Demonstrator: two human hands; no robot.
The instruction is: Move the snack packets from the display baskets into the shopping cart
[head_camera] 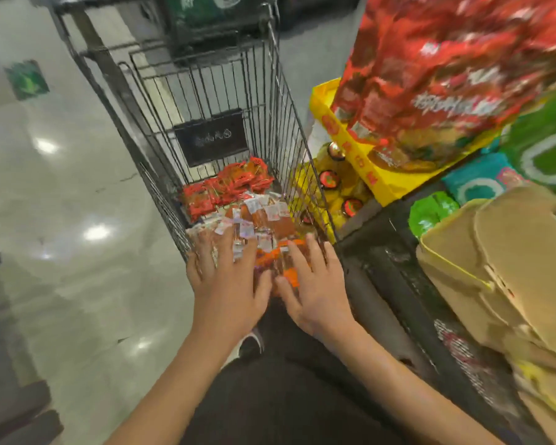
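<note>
A grey wire shopping cart (280,101) stands in front of me. On its floor lie several red snack packets (235,184) at the far end and a heap of small orange packets with white labels (264,216) nearer me. My left hand (227,284) and my right hand (315,284) reach over the near end of the cart, palms down, fingers spread and fairly straight over the orange packets. Motion blur hides whether the fingertips touch the packets. Neither hand plainly holds anything.
On the right, a yellow display tray (350,146) holds large red snack bags (446,75). Green and teal packets (469,184) and folded cardboard (511,261) lie on a dark shelf unit. Yellow jars (331,184) stand beside the cart. Glossy floor lies to the left.
</note>
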